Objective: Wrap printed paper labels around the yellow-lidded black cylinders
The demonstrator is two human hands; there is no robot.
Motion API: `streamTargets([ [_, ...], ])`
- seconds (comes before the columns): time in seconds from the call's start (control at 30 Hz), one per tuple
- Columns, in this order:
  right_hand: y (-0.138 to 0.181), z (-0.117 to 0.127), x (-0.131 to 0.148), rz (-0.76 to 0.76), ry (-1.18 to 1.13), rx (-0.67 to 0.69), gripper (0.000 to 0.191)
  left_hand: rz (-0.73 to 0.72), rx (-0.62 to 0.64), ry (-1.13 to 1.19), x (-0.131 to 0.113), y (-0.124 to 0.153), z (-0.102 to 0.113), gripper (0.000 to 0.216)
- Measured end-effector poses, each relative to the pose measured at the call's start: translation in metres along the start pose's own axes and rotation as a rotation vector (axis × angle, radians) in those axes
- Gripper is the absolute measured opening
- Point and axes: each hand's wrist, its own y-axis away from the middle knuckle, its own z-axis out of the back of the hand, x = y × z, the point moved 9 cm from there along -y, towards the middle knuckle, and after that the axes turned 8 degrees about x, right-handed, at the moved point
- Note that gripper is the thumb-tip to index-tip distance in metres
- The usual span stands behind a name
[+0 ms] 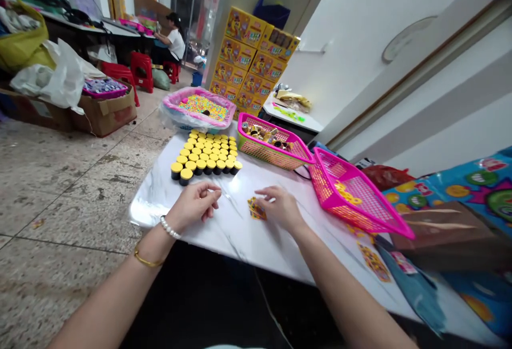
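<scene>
My left hand (194, 203) is above the table's front part, its fingers loosely curled inward and nothing visible in them. Just behind it stand rows of small black tubs with yellow lids (206, 152). My right hand (282, 207) has its fingers apart, thumb and fingertips at the edge of a small patterned yellow-orange sticker sheet (256, 208) that lies on the white marble-patterned table (236, 242). The hand partly covers that sheet, so whether it is gripped is hard to see.
Behind the tubs sits a plastic-lined basin (228, 117) of colourful beads. Pink baskets hold wrapped pieces (268, 134) and yellow rings (347, 193). More sticker sheets (374, 262) lie at right. Yellow boxes (246, 58) are stacked behind; a person (175, 42) sits far back.
</scene>
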Motion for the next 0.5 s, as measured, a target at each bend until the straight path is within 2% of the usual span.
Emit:
streamTargets([
  [0.07,0.018,-0.012,-0.006,-0.021,0.001,-0.005,0.007,0.004,0.004,-0.015,-0.001,0.000,0.000,0.041],
  [0.1,0.022,-0.014,-0.008,-0.024,-0.010,-0.028,0.010,0.003,0.002,-0.024,-0.001,0.000,0.000,0.040],
  [0.27,0.025,-0.005,0.001,0.004,-0.059,-0.134,0.013,-0.041,-0.107,-0.035,-0.006,0.007,0.007,0.039],
  [0.4,0.039,0.005,0.045,0.149,-0.253,-0.269,0.010,-0.008,-0.230,-0.083,0.000,0.022,0.004,0.041],
  [0.5,0.046,-0.012,0.091,0.283,-0.352,-0.189,0.007,-0.014,-0.213,-0.081,0.000,0.032,-0.007,0.040],
])
